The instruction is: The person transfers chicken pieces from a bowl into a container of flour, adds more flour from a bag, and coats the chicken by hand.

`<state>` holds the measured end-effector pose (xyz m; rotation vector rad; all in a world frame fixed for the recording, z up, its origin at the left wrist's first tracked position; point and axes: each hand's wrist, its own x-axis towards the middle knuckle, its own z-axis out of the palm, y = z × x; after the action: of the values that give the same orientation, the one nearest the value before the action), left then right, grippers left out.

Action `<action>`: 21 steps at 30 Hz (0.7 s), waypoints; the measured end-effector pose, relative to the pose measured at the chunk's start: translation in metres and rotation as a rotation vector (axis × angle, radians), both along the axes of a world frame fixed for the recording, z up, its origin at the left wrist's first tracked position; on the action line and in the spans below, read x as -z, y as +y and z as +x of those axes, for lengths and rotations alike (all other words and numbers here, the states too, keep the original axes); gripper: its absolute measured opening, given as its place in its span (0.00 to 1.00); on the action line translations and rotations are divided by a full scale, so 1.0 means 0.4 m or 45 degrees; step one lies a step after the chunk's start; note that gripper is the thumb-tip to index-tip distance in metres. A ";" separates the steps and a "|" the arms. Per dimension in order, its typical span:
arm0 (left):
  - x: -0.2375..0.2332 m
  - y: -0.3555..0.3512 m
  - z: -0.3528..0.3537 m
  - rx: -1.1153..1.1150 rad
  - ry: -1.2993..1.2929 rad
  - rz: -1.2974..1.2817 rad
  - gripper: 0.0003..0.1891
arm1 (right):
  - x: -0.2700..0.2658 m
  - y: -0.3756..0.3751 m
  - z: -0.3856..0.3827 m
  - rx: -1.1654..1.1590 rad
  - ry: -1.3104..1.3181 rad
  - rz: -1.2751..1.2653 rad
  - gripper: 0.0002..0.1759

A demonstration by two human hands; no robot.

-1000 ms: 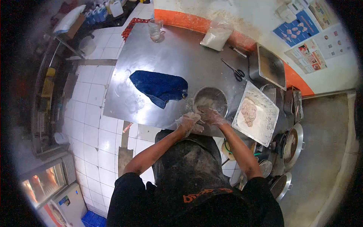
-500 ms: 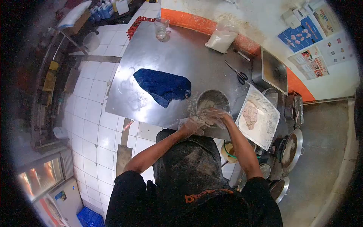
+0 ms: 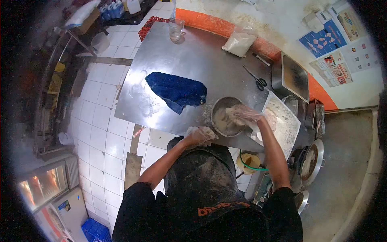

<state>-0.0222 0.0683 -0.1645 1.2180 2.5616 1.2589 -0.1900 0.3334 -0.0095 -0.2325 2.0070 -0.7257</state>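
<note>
A round metal bowl (image 3: pixel 214 108) stands near the table's front edge, with a pale, wet-looking mixture inside. My right hand (image 3: pixel 249 114), in a clear plastic glove, is over the bowl's right side; its fingers stretch left above the mixture, somewhat blurred, and I see nothing held. My left hand (image 3: pixel 198 135), gloved too, hovers at the table edge just left of the bowl, fingers loosely bent and apart from it. Right of the bowl lies a white-floured tray (image 3: pixel 289 128) bearing a pale lump of raw meat (image 3: pixel 275 120), partly hidden by my right hand and wrist.
On the steel table (image 3: pixel 161 52) lie a dark blue towel (image 3: pixel 177 90), scissors (image 3: pixel 258 80) and a bag of white powder (image 3: pixel 240 42). A glass jug (image 3: pixel 175 31) stands at the far left corner. A deep metal pan (image 3: pixel 294 76) and a wok (image 3: pixel 313 161) are at the right.
My right hand has lifted and shifted right, from inside the bowl to its right side. My left hand has drawn slightly left, away from the bowl. The view has shifted a little.
</note>
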 end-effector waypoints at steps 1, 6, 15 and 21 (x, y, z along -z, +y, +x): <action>0.007 -0.009 0.008 0.005 -0.002 0.003 0.18 | -0.020 0.007 -0.022 -0.015 0.033 0.046 0.31; 0.167 -0.016 0.042 -0.193 -0.193 0.024 0.22 | -0.165 -0.055 -0.036 -0.228 0.322 0.188 0.39; 0.097 -0.048 0.048 -0.150 -0.244 0.071 0.26 | -0.201 -0.005 -0.093 -0.408 0.357 0.001 0.39; 0.117 -0.049 0.038 -0.219 -0.017 -0.046 0.25 | -0.347 -0.069 -0.050 -0.426 0.461 0.222 0.41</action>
<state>-0.0071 0.0487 -0.2115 0.9981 2.7168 1.2384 -0.2101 0.3060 0.1293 -0.6153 2.2795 -0.3080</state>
